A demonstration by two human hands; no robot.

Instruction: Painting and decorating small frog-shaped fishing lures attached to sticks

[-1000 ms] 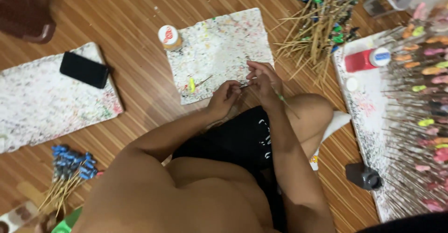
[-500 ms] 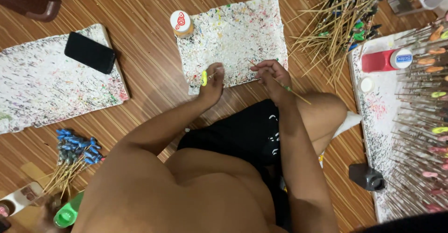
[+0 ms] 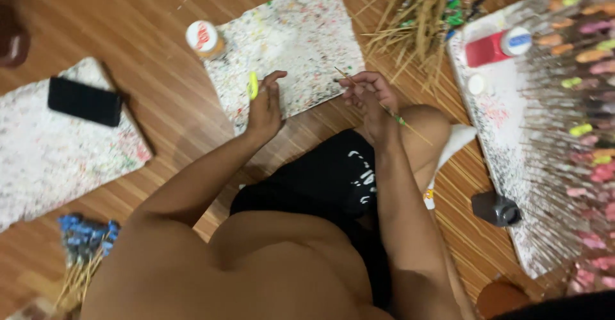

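I sit on a wooden floor in front of a paint-speckled white sheet. My left hand pinches a small yellow-green piece over the sheet's left edge. My right hand grips a thin wooden stick that slants from the sheet down across my knee, with a green mark near its lower part. The two hands are apart, roughly a hand's width between them.
A small jar with a white lid stands left of the sheet. A black phone lies on a second speckled sheet. Loose sticks lie behind; sticks with coloured tips lie on paper at right. A red-white bottle, a grey cap, and blue-tipped sticks are also there.
My hands were together at the sheet's front edge; the left hand moved away to the left with the yellow-green piece, and the right hand kept the stick. The view shifted.
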